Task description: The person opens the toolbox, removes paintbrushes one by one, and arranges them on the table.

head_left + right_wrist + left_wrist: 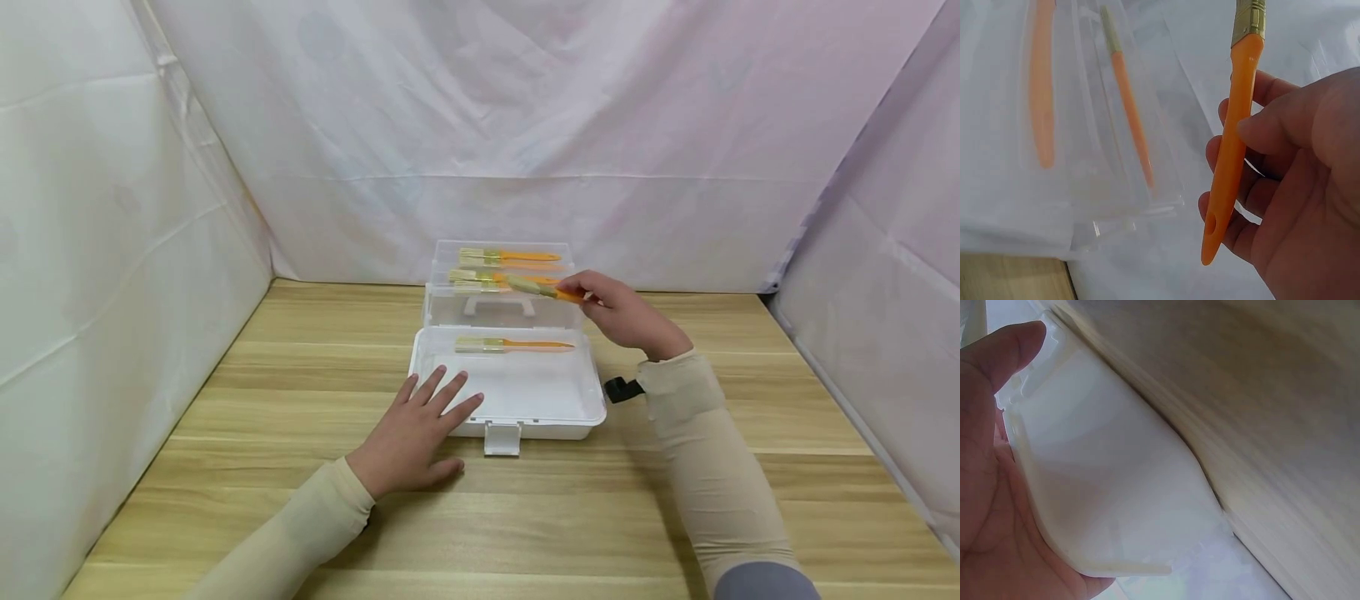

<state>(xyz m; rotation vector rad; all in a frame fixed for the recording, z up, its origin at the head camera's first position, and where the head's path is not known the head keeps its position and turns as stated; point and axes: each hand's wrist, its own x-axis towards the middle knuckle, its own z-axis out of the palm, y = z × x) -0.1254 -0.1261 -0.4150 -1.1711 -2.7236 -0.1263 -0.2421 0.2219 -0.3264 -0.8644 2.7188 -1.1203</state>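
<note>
In the head view my right hand point(622, 312) is above the right side of an open white plastic box point(536, 392). It pinches the orange handle of a flat paintbrush point(1232, 147) between thumb and fingers, with the pale bristles pointing left. Fingers spread, my left hand point(412, 429) rests at the box's front left rim. The left wrist view shows its palm along the white wall point(1110, 469) and its thumb by the latch side. Another paintbrush point(517, 345) lies along the back of the box's base. Behind it, more orange-handled brushes point(528, 257) lie in the raised clear trays point(442, 312).
A white handle point(498, 307) shows through the clear plastic at the back. The box's front latch point(502, 439) hangs down over the wooden table point(315, 375). White cloth walls point(510, 108) enclose the table at the back and both sides.
</note>
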